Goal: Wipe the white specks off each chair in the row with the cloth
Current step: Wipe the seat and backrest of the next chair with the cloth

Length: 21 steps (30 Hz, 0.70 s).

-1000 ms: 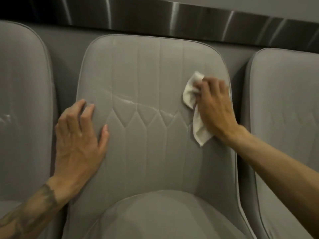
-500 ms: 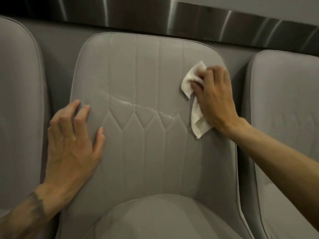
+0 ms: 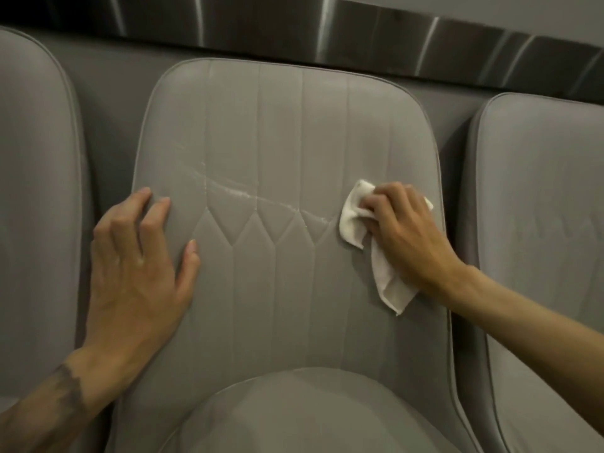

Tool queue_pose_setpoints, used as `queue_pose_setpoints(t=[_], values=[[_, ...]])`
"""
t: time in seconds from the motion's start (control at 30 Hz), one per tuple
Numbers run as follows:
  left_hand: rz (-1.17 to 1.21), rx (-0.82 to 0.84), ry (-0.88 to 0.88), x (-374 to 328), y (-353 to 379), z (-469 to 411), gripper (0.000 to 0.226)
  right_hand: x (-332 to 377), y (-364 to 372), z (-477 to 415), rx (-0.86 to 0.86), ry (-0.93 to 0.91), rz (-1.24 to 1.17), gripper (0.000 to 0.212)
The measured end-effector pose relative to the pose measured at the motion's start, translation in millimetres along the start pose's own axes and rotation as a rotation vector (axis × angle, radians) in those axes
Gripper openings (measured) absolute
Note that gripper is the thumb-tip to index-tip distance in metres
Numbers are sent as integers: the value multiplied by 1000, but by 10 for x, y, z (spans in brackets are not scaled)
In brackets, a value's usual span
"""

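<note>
A grey padded chair with stitched panels fills the middle of the view. A thin line of white specks runs across its backrest from upper left down to the right. My right hand presses a crumpled white cloth against the backrest at the right end of that line, and a loose tail of cloth hangs below the hand. My left hand lies flat with spread fingers on the backrest's left edge.
A second grey chair stands close on the left and a third grey chair close on the right, with narrow dark gaps between them. A brushed metal strip runs along the wall behind the chair tops.
My right hand has slid the cloth down the right side of the backrest to the end of the speck line. My left hand has stayed in place on the left edge.
</note>
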<state>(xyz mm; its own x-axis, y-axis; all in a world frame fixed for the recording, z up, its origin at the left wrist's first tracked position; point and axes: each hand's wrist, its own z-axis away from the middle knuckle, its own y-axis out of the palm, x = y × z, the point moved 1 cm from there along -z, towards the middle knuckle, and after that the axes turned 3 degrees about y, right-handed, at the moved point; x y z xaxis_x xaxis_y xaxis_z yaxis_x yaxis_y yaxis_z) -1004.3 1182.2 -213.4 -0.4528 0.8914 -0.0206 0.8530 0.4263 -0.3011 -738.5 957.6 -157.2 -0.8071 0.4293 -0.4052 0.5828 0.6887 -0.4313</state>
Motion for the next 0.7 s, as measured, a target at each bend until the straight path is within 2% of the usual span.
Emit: queue_pose_setpoints(t=[0.07, 0.1, 0.17, 0.23, 0.3, 0.37, 0.47, 0.53, 0.6, 0.7], values=[[3, -1, 2, -1, -8, 3, 56, -126, -64, -112, 4, -67, 42, 22], [3, -2, 4, -5, -14, 3, 55, -214, -78, -302, -46, -39, 67, 22], [1, 2, 4, -4, -15, -6, 56, -408, -104, -832, -176, 123, 73, 24], [5, 10, -8, -8, -18, -10, 57, -556, -125, -1217, -237, 312, 42, 29], [7, 7, -9, -11, -20, -8, 57, -530, -60, -1154, -258, 387, 51, 30], [2, 1, -3, -3, -12, -11, 57, -294, 9, -743, -226, 308, 53, 28], [-3, 8, 0, 2, 8, 1, 57, 74, 105, 74, 0, -17, 19, 26], [4, 11, -9, 0, 3, 7, 57, 88, 53, 224, 112, -160, 33, 28], [4, 17, -10, -4, -5, 1, 57, -58, 7, -55, 40, -137, 67, 24], [-9, 24, -11, 0, -12, -2, 57, -274, -92, -660, -113, 124, 106, 27]])
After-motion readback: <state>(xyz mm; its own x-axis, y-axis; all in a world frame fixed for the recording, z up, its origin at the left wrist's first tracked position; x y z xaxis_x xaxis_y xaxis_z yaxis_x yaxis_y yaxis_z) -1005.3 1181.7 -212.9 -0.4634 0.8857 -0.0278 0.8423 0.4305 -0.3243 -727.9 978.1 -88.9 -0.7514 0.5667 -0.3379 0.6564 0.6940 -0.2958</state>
